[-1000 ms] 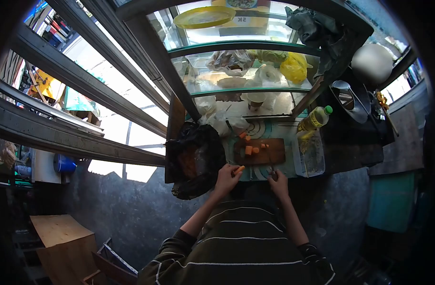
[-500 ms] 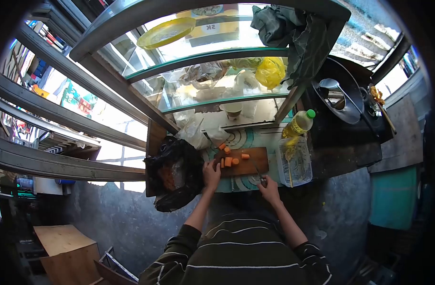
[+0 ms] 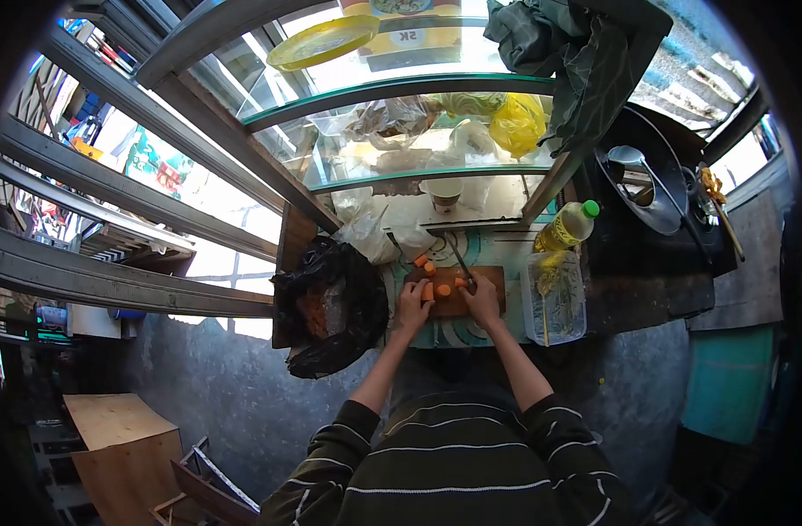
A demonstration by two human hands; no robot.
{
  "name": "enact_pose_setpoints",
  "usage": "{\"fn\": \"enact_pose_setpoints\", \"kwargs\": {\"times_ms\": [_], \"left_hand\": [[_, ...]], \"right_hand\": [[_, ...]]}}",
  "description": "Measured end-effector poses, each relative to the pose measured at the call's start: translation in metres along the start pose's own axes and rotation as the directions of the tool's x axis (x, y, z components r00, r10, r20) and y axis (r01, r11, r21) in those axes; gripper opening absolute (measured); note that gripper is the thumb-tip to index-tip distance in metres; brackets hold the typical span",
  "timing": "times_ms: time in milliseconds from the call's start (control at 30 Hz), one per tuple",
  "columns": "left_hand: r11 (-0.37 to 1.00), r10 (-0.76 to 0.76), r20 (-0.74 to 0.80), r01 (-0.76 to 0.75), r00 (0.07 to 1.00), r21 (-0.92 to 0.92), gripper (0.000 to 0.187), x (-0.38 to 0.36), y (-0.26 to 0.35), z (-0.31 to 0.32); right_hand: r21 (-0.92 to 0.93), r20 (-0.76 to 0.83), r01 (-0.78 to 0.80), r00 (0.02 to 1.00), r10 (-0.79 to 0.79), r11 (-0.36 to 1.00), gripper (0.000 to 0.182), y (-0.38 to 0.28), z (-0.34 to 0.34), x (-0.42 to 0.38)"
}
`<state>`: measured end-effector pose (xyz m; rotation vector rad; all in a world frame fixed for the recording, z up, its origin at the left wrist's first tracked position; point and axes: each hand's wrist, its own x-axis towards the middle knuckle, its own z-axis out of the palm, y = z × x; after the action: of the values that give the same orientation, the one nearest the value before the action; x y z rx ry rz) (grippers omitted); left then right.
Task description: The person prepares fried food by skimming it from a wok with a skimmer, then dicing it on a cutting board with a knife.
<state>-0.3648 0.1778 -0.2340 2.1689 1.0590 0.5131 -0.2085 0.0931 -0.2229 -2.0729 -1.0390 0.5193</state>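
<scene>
A wooden cutting board (image 3: 493, 289) lies on the counter with several short carrot pieces (image 3: 443, 290) on it. At its left side, my left hand (image 3: 410, 309) has its fingers curled round a carrot chunk (image 3: 428, 292). My right hand (image 3: 482, 304) is closed on a knife (image 3: 458, 252), whose blade points up and away from me. Another carrot piece (image 3: 460, 282) sits right by the fingertips of that hand, and I cannot make out whether they touch it. More carrot pieces (image 3: 425, 263) lie along the board's far left edge.
To the left stands a black plastic bag (image 3: 372, 294) with orange scraps inside. On the right are a clear plastic tub (image 3: 554, 324), an oil bottle with a green cap (image 3: 567, 226) and a wok (image 3: 646, 140). A glass display case (image 3: 401, 85) rises behind the board.
My right hand has moved up and left onto the board, and the knife blade now points away from me. My left hand has shifted right onto the carrot pieces. The view has tilted slightly.
</scene>
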Motion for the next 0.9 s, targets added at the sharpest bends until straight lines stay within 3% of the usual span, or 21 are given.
{"fn": "enact_pose_setpoints", "kwargs": {"times_ms": [67,200,267,400,467,567,667,767,900], "left_hand": [[1.000,-0.003,0.050,0.002,0.999,0.018,0.056,-0.002,-0.004,-0.004],[0.998,0.061,0.052,-0.062,0.997,0.020,0.052,0.000,-0.011,-0.009],[0.991,0.027,-0.010,-0.025,1.000,0.131,0.042,0.004,-0.018,-0.013],[0.961,-0.063,0.044,0.048,0.997,0.272,0.035,0.008,-0.012,-0.021],[0.892,-0.040,0.137,-0.027,0.990,0.450,0.031,0.011,-0.005,-0.022],[0.808,0.011,0.184,-0.117,0.983,0.578,0.029,0.015,0.002,-0.024],[0.758,0.005,0.265,-0.177,0.964,0.628,0.028,0.020,0.004,-0.024],[0.778,-0.071,0.287,-0.127,0.955,0.615,0.024,0.025,0.006,-0.022],[0.775,-0.092,0.220,-0.069,0.971,0.628,0.020,0.025,0.002,-0.011]], "right_hand": [[0.065,-0.029,-0.022,0.999,0.024,0.998,0.034,0.005,0.003,0.000],[0.079,-0.007,-0.039,0.999,0.039,0.996,0.031,0.015,0.007,-0.002],[0.121,0.009,-0.077,0.997,0.077,0.990,0.029,0.016,0.006,-0.004],[0.170,-0.001,-0.089,0.996,0.090,0.982,0.029,0.012,0.000,-0.011],[0.151,0.018,-0.111,0.994,0.110,0.982,0.030,0.012,0.000,-0.011],[0.125,0.017,-0.103,0.995,0.102,0.987,0.031,0.016,0.002,-0.011],[0.113,0.015,-0.103,0.995,0.102,0.988,0.031,0.018,0.004,-0.011],[0.130,0.008,-0.093,0.996,0.093,0.987,0.031,0.018,0.004,-0.011],[0.134,-0.005,-0.073,0.997,0.074,0.988,0.031,0.020,0.007,-0.012]]}}
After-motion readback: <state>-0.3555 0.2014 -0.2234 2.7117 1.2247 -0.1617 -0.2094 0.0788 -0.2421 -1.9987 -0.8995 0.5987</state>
